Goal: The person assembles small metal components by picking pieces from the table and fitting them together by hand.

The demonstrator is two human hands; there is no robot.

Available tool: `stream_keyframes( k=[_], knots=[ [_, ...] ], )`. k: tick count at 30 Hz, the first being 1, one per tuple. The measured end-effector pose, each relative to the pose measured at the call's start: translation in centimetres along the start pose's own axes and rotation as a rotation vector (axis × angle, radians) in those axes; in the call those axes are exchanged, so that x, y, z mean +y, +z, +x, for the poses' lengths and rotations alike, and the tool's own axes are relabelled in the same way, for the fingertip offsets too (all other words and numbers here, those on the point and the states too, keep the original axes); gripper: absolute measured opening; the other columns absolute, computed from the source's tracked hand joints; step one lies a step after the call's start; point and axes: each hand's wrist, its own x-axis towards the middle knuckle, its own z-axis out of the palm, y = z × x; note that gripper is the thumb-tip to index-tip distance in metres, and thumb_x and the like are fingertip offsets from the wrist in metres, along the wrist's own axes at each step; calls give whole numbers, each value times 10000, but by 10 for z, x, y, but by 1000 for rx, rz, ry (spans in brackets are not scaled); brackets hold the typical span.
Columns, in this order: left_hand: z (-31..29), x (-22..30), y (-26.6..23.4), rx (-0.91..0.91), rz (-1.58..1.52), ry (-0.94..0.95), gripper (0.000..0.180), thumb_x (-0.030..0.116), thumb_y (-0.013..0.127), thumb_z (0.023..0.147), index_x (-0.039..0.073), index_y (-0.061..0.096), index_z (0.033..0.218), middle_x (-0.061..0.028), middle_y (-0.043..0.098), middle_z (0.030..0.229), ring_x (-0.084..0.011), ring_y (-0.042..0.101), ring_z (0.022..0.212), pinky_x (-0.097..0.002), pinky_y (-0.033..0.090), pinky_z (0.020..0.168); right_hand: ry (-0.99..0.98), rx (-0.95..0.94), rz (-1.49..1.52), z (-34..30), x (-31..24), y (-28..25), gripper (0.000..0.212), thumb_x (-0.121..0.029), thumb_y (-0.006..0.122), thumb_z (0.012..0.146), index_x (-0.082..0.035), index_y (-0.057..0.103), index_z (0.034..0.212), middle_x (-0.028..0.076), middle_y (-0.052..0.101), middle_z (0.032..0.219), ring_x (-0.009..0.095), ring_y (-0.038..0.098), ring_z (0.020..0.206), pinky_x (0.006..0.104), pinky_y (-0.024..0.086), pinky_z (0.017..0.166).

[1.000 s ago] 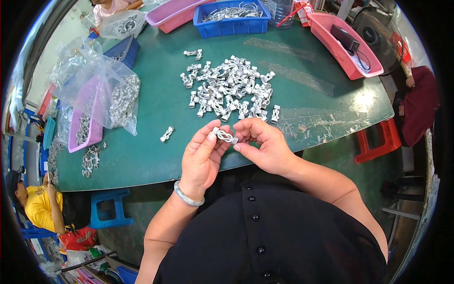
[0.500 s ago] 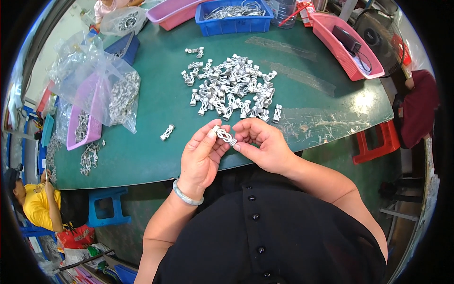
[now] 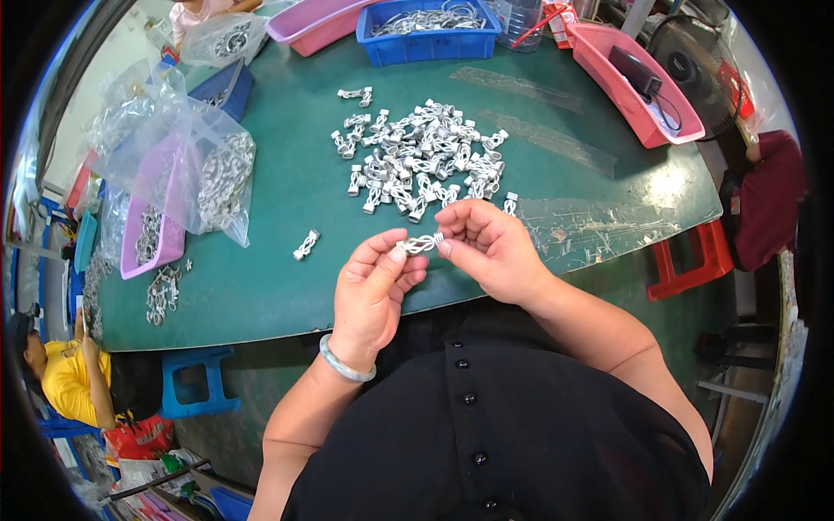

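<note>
Between my two hands is a small grey-white looped cord piece (image 3: 422, 244) with a ribbed end, lying nearly level. My left hand (image 3: 368, 293), with a pale bangle at the wrist, pinches its left end between thumb and fingers. At the ribbed right end, the thumb and fingers of my right hand (image 3: 489, 250) are closed on it. Just beyond my hands a pile of similar looped pieces (image 3: 426, 156) is heaped on the green table (image 3: 287, 174). One loose piece (image 3: 307, 245) lies left of my left hand.
A blue bin (image 3: 426, 48) of grey rings stands at the back. On the left, clear bags (image 3: 228, 182) of grey parts lean over a purple basket (image 3: 130, 252). A pink basket (image 3: 599, 74) holds a black device at the right. Another person in yellow (image 3: 69, 382) is at the left.
The looped piece has turned from a downward slant to nearly level. My right hand has shifted slightly right and up; its fingers now meet the ribbed end.
</note>
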Motion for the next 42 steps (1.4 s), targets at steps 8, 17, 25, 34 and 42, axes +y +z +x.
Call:
stream_keyframes(
  k=[8, 17, 25, 34, 42],
  knots=[
    [-4, -5, 8, -24, 94, -44, 129, 36, 500, 832, 17, 486, 960, -111, 593, 884, -164, 599, 753, -266, 504, 672, 113, -36, 108, 13, -4, -9, 144, -13, 513, 797, 25, 527, 935, 27, 559, 803, 65, 531, 745, 202, 443, 666],
    [-6, -4, 8, -82, 58, -106, 145, 16, 524, 815, 9, 482, 953, -113, 590, 896, -167, 596, 775, -277, 498, 706, 177, -62, 175, 17, -1, -10, 124, -20, 511, 803, 22, 542, 915, 30, 556, 774, 71, 521, 687, 207, 444, 623],
    [-3, -6, 8, -88, 56, -101, 139, 1, 525, 810, 8, 483, 942, -111, 586, 902, -166, 594, 781, -278, 498, 715, 190, -76, 205, 18, -3, -11, 113, -27, 515, 814, 21, 543, 913, 39, 568, 784, 84, 532, 696, 218, 452, 644],
    [-1, -7, 9, -91, 150, -42, 130, -11, 516, 810, 13, 478, 932, -114, 583, 915, -168, 593, 788, -279, 498, 715, 137, -98, 197, 19, -5, -11, 115, 11, 494, 808, 22, 539, 913, 42, 560, 784, 81, 528, 702, 217, 451, 641],
    [-3, -5, 8, -124, 52, -141, 126, 11, 525, 812, 18, 488, 932, -117, 589, 900, -171, 594, 776, -282, 494, 708, 229, -85, 172, 19, 1, -13, 109, -38, 510, 823, 15, 542, 912, 36, 567, 796, 85, 539, 723, 222, 459, 666]
  ],
)
